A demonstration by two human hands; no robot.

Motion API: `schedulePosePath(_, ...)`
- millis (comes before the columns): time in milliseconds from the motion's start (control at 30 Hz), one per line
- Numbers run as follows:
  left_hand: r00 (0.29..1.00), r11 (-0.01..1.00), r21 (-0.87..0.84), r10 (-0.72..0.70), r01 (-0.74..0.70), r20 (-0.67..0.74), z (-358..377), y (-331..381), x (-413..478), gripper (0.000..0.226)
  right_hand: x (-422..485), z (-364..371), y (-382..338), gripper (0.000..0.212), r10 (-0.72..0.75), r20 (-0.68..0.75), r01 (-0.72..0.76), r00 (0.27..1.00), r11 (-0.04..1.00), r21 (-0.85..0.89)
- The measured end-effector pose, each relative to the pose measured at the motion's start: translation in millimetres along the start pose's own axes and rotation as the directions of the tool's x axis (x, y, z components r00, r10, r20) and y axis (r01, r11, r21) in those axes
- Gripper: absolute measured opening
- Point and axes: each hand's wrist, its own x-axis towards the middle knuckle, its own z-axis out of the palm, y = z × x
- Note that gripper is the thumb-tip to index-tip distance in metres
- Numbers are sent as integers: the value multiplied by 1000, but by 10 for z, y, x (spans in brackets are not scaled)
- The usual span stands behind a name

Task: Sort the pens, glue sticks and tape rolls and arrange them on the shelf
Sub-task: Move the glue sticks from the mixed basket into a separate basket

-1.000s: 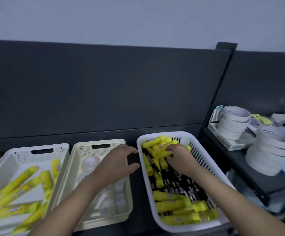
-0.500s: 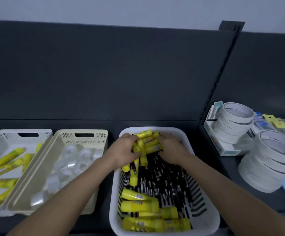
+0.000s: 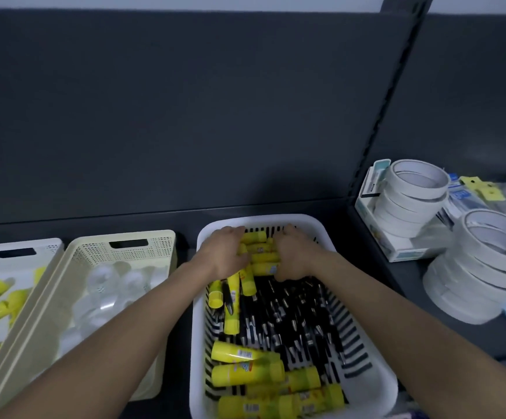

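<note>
Partway through, the left hand (image 3: pixel 221 255) and right hand (image 3: pixel 297 255) curl their fingers (image 3: pixel 235 230) round a bunch of glue sticks (image 3: pixel 261 254) in the white basket (image 3: pixel 369 385), where pens (image 3: pixel 300 322) and more sticks lie unsorted.

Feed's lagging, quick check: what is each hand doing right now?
Left hand: fingers curled round the bunch of glue sticks.
Right hand: gripping the same bunch.

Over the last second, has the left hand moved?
Yes. The left hand crossed rightward over the white basket's left rim and now grips the glue sticks inside.
</note>
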Motion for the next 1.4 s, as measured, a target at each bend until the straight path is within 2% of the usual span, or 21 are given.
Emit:
schedulePosePath(67, 1000, 999, 40, -5, 5, 11, 9, 4, 50, 36, -33, -3, -28, 41, -25, 19, 24, 999, 999, 32)
schedulePosePath(133, 999, 996, 81, -26, 24, 19, 4, 29, 98, 37, -54, 13, -70, 38, -35, 23, 34, 999, 999, 35)
schedulePosePath(267, 996, 984, 170, -68, 57, 57, -54, 66, 183, 30, -56, 1, -143, 47, 58, 111, -43, 992, 990, -131)
schedulePosePath(367, 992, 982, 169, -95, 81, 82, -65, 47, 228, 28, -28, -4, -221, 45, 77, 148, -64, 986, 994, -91)
schedulePosePath(500, 997, 992, 98, -81, 79, 15, -85, 11, 196, 26, -40, 28, -246, 46, 26, 33, -25, 999, 999, -40)
schedulePosePath(600, 995, 997, 39, -69, 72, -73, -164, -1, 105, 20, -107, 28, -192, 32, 42, -28, -41, 999, 999, 26)
schedulePosePath(700, 977, 989, -29, -149, 147, -151, -236, 18, 15, 15, -206, 49, -126, 22, 89, -179, -71, 980, 992, 102)
schedulePosePath(833, 982, 975, 124, -188, 184, 20, -200, 95, -45, 22, -318, 81, -16, 30, 231, -286, -98, 930, 906, 413)
schedulePosePath(933, 977, 977, 65, -209, 205, 54, -95, 144, -51, 27, -413, 106, 63, 27, 304, -342, -71, 889, 830, 554)
schedulePosePath(1033, 968, 968, -41, -246, 249, 54, -20, 211, -52, 39, -489, 209, 142, 25, 254, -432, -15, 865, 875, 485)
schedulePosePath(1133, 968, 967, -52, -248, 250, 37, 29, 278, -30, 46, -499, 325, 185, 20, 211, -492, 21, 845, 905, 424)
schedulePosePath(1233, 948, 939, -158, -284, 305, 141, 14, 343, 19, 53, -479, 416, 177, 19, 284, -549, 98, 786, 820, 564)
schedulePosePath(1300, 935, 921, -212, -283, 327, 214, 2, 374, 37, 41, -463, 480, 150, 18, 365, -529, 133, 766, 715, 686)
schedulePosePath(1333, 936, 926, -204, -274, 319, 219, 12, 382, 32, 33, -450, 515, 138, 17, 400, -501, 131, 768, 667, 733)
schedulePosePath(1400, 942, 944, -149, -259, 293, 212, 66, 400, 8, 32, -422, 567, 127, 17, 440, -463, 106, 770, 627, 772)
